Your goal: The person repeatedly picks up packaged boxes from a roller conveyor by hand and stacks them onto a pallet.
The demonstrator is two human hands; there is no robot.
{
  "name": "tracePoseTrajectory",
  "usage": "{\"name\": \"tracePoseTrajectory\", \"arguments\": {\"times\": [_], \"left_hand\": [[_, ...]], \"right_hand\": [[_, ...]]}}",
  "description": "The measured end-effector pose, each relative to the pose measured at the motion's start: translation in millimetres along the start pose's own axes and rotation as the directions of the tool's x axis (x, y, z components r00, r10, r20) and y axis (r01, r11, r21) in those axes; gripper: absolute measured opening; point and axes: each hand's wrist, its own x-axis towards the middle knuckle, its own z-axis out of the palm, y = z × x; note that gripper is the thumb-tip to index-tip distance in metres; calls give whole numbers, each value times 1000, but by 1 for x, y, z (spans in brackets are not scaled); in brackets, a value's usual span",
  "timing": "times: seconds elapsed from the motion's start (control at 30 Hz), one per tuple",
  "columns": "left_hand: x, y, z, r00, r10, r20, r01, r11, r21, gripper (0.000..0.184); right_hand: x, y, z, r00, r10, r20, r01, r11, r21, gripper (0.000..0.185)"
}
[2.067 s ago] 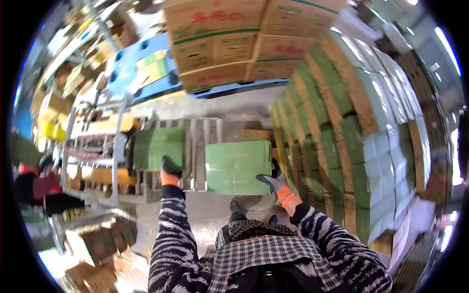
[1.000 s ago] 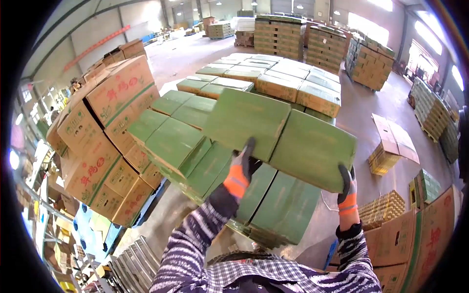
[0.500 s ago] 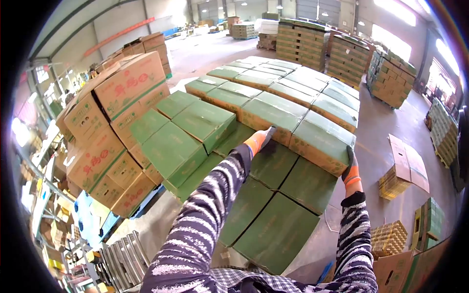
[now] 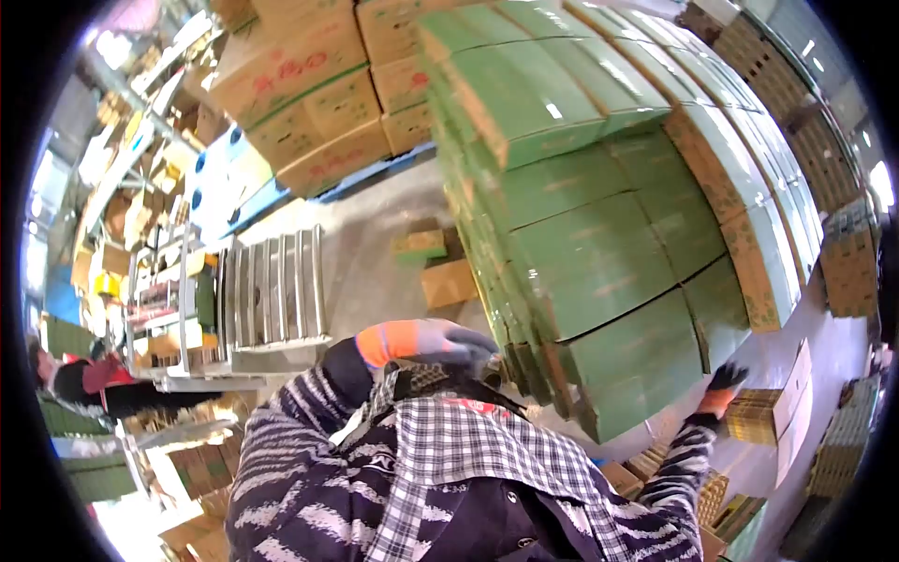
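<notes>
At the near edge of the stack [image 4: 599,253], the front green box [image 4: 637,363] lies lengthwise between the person's left grip [image 4: 426,343] and closer right grip [image 4: 723,387], both empty, fingers loose.

Before you, the grey floor [image 4: 375,214] carries a brown box [image 4: 449,285], a green-and-brown box [image 4: 420,245], the roller conveyor [image 4: 283,290] on your left, the blue pallet [image 4: 376,175] under stacked brown cartons [image 4: 300,84], and the big stack of green boxes [image 4: 599,267], its base hidden.

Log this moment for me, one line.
left hand: near checked garment, no box held | right hand: near edge of green box stack, no box held | roller conveyor: apart from stack
</notes>
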Motion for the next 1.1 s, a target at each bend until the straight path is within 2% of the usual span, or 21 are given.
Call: {"name": "tracePoseTrajectory", "arguments": {"times": [0.07,0.1,0.13,0.17,0.2,0.23,0.27,0.33,0.37,0.47,0.5,0.53,0.57,0.63,0.7,0.77,0.83,0.9,0.97,1.0,1.1], "left_hand": [[-57,-88,-33,924,-71,-375,24,992,-126,45],[-88,-125,-48,822,-85,-563,9,991,-136,46],[-121,-145,-59,666,-83,-742,144,989,19,50],[-154,-165,-70,479,-33,-877,309,942,134,54],[-186,-193,-88,345,-46,-938,338,938,78,59],[-219,-221,-108,203,-61,-977,360,933,17,64],[-259,-247,-128,143,50,-988,544,830,121,69],[-325,-275,-162,-91,130,-987,786,619,9,76],[-352,-280,-177,-283,105,-953,820,543,-183,80],[-428,-309,-218,-447,93,-890,790,508,-343,81],[-444,-308,-225,-486,71,-871,777,491,-394,82],[-459,-323,-239,-522,41,-852,772,447,-451,84],[-468,-324,-245,-539,37,-842,734,510,-448,86],[-476,-342,-255,-540,57,-840,738,513,-439,87],[-472,-374,-262,-512,134,-849,779,488,-393,86],[-451,-400,-257,-456,53,-889,785,494,-373,87],[-423,-396,-233,-399,228,-888,877,377,-297,89],[-410,-385,-224,-377,257,-890,871,425,-247,90],[-401,-384,-222,-352,240,-905,862,461,-213,91],[-396,-386,-219,-336,257,-906,866,462,-190,91],[-381,-379,-213,-318,277,-907,869,468,-162,90]], "right_hand": [[-83,-75,-16,991,-105,79,118,975,-191,53],[-120,-115,-33,981,-180,67,187,976,-114,52],[-157,-158,-70,955,-297,11,292,944,151,50],[-191,-204,-113,900,-424,-102,394,691,607,48],[-220,-238,-169,820,-518,-242,432,286,855,47],[-250,-268,-238,690,-610,-390,428,-92,899,45],[-268,-285,-283,604,-645,-468,448,-210,869,44],[-291,-301,-336,507,-699,-504,515,-223,828,41],[-301,-304,-348,478,-726,-495,532,-210,820,40],[-326,-278,-352,503,-782,-368,523,-64,850,38],[-330,-263,-343,568,-763,-308,505,28,863,37],[-296,-321,-302,735,-601,-316,484,139,864,33],[-282,-335,-299,748,-329,-576,602,-30,798,30],[-271,-327,-333,794,-337,-506,501,-108,859,34],[-274,-316,-356,697,-287,-656,586,-299,753,42],[-298,-306,-379,741,-406,-535,474,-248,845,50],[-325,-304,-392,739,-551,-387,361,-161,919,53],[-339,-311,-383,691,-624,-366,379,-118,918,56],[-344,-330,-359,612,-735,-291,507,82,858,59],[-359,-315,-374,588,-783,-202,446,106,889,60],[-349,-352,-344,586,-766,-264,422,11,906,59]]}}
